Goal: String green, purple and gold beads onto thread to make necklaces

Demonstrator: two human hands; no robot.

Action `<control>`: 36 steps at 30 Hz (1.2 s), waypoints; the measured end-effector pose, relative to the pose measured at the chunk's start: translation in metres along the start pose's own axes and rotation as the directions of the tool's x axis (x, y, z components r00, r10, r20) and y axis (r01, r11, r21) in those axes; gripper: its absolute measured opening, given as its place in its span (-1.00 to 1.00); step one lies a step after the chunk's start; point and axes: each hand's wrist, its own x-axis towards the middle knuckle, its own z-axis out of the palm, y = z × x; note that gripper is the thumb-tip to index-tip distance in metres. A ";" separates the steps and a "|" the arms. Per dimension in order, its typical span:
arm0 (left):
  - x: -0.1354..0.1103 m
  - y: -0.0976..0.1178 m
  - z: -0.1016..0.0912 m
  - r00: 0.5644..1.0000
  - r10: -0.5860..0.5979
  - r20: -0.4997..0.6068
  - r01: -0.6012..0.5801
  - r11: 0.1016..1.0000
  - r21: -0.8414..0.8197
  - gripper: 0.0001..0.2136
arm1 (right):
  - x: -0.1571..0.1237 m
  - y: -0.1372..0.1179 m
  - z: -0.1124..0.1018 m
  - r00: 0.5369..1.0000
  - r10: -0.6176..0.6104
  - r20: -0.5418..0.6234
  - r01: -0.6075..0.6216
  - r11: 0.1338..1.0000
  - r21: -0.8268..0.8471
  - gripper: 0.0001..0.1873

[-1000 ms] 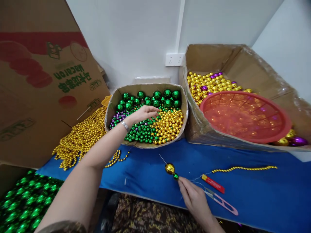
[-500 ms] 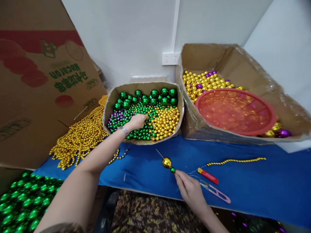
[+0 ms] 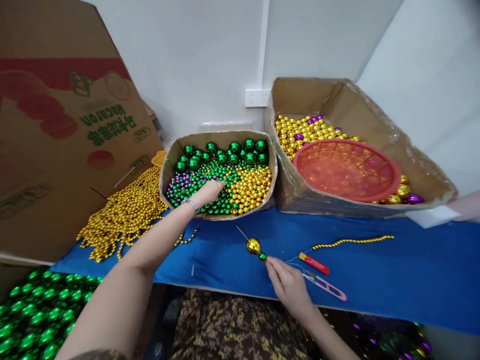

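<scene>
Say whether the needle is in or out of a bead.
In: the needle juts from the gold bead, ahead of the right hand.

Held beads (image 3: 253,245) are gold and green — cloth (image 3: 375,272) blue.

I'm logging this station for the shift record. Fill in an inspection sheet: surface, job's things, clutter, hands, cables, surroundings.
Surface: blue covering on the table.
Job's things: needle carrying a gold ball and small green bead; bead box of green, purple and gold.
Clutter: pink-handled snips, red-and-yellow item, gold strand.
Hands: left hand at the box's beads, grip hidden; right hand holds the needle.
Cables: nothing seen.
Surroundings: printed carton, wall socket, red basket in the larger box.
</scene>
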 end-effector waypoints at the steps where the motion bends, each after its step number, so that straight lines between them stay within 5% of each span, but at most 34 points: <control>1: -0.001 0.001 0.000 1.000 -0.018 -0.024 0.018 0.999 -0.027 -0.58 | 0.000 0.000 0.000 1.000 -0.002 -0.008 0.002 1.000 -0.005 -0.68; 6: -0.015 0.008 -0.010 0.976 -0.121 -0.180 0.083 0.975 -0.205 -0.73 | 0.001 0.000 -0.003 1.000 -0.002 -0.015 0.002 1.000 -0.019 -0.69; 8: -0.030 0.017 -0.012 0.959 -0.180 -0.219 0.052 0.870 -0.490 -0.76 | 0.003 -0.002 -0.006 1.000 -0.003 -0.025 0.003 1.000 -0.013 -0.70; 10: -0.049 0.030 -0.012 0.957 -0.240 -0.164 -0.028 0.486 -0.873 -0.77 | 0.007 -0.005 -0.008 0.999 -0.007 -0.034 0.007 1.000 0.000 -0.70; 12: -0.068 0.046 -0.008 0.970 -0.240 -0.050 -0.052 -0.002 -0.999 -0.77 | 0.010 -0.008 -0.009 0.999 -0.015 -0.045 0.016 1.000 0.007 -0.71; 14: -0.084 0.060 -0.004 0.977 -0.211 0.037 -0.017 -0.249 -0.968 -0.78 | 0.012 -0.011 -0.010 0.998 -0.022 -0.055 0.022 1.000 0.001 -0.71; 16: -0.096 0.071 0.000 0.976 -0.199 0.090 0.014 -0.353 -0.935 -0.79 | 0.013 -0.013 -0.010 0.998 -0.024 -0.054 0.024 1.000 -0.013 -0.71; 23: -0.111 0.087 0.006 0.979 -0.166 0.116 0.040 -0.404 -0.914 -0.81 | 0.012 -0.014 -0.010 0.998 -0.031 -0.046 0.029 0.999 -0.035 -0.70; 31: -0.118 0.090 0.008 0.986 -0.153 0.063 0.018 -0.278 -0.960 -0.78 | 0.010 -0.010 -0.011 0.999 -0.040 -0.020 0.038 0.994 -0.107 -0.67; 36: -0.123 0.095 0.011 0.986 -0.167 -0.016 -0.033 -0.099 -0.995 -0.76 | 0.007 -0.006 -0.009 0.998 -0.066 0.000 0.064 0.967 -0.246 -0.67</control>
